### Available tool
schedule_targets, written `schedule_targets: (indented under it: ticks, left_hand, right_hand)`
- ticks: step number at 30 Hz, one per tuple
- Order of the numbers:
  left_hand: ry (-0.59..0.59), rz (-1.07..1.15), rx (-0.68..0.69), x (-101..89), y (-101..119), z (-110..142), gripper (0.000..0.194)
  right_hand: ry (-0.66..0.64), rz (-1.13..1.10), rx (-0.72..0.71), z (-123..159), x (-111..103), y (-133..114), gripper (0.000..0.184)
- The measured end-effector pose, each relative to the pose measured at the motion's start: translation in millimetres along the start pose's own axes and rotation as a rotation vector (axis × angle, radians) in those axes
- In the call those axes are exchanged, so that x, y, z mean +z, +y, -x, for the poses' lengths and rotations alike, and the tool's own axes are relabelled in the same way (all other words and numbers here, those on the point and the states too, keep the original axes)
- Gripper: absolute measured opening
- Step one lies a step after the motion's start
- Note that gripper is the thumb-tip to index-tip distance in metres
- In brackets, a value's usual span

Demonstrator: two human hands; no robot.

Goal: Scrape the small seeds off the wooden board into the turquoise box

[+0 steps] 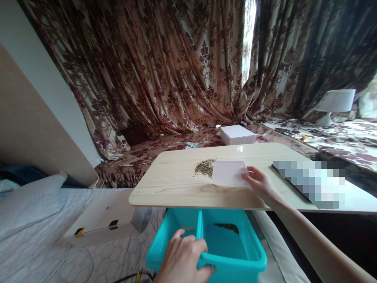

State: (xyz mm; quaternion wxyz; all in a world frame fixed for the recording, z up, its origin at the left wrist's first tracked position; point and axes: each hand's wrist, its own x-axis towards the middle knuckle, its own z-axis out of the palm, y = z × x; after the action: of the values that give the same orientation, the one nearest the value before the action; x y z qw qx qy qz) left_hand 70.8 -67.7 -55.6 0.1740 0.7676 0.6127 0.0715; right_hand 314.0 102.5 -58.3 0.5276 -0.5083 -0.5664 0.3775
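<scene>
My right hand point(255, 180) pinches the right edge of a thin, pale pinkish-white rectangular sheet or board point(228, 173). Its left edge stands against a pile of small greenish-brown dried bits point(205, 168) on the light wooden tabletop point(165, 184). A few bits lie loose below the sheet. Under the table's near edge is a turquoise bin point(232, 257) split in two by a divider. My left hand point(187, 255) is closed around the bin's near rim where the divider meets it. More of the dark bits point(228, 227) lie in the right compartment.
A flat device point(309, 182), blurred out, lies on the table's right side. Behind the table stands a white box point(237, 135). A pale carton point(103, 216) rests on the bed at left. Patterned curtains point(176, 70) hang behind, and a white lamp point(335, 101) stands far right.
</scene>
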Motion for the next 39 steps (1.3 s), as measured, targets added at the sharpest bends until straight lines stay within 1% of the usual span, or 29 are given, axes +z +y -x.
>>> schedule_targets:
  ticks: [3,7,12,15,18,24,29,32,35,39]
  left_hand:
    - [0.009,0.006,0.005,0.0,-2.1,0.0,0.019]
    - [0.038,0.025,0.006,-0.1,-4.3,0.1,0.017]
    - [0.019,0.017,-0.023,-0.5,-5.0,0.9,0.016]
    - [0.019,0.004,-0.039,-0.5,-5.5,1.1,0.016]
    - [0.021,0.007,-0.032,-1.3,-5.5,1.2,0.014]
    - [0.003,0.011,-0.054,-3.4,-5.3,1.4,0.018]
    - [0.013,0.013,-0.056,-4.9,-5.7,1.8,0.017]
    - [0.018,0.007,-0.057,-5.8,-5.7,2.4,0.015]
    - [0.009,0.006,-0.061,-5.5,-6.8,2.6,0.017]
    - [0.009,0.010,-0.066,-5.3,-7.8,2.2,0.016]
  right_hand:
    - [-0.019,0.016,0.010,2.7,-0.8,-1.2,0.021]
    - [-0.019,-0.008,0.029,7.0,-8.3,-2.9,0.024]
    - [0.030,0.044,0.046,11.2,-16.3,-4.8,0.023]
    - [0.016,0.046,0.050,14.2,-16.9,-5.8,0.023]
    - [-0.014,0.027,0.055,14.5,-14.8,-6.0,0.024]
    - [0.023,0.018,0.067,10.7,-8.2,-6.4,0.024]
    - [-0.031,-0.009,0.095,14.0,-9.4,-5.3,0.026]
    - [-0.017,-0.011,0.085,12.9,-8.9,-4.5,0.025]
    - [-0.008,-0.011,0.074,9.0,-3.3,-5.0,0.023]
    - [-0.058,-0.020,0.064,6.3,7.9,-4.9,0.022]
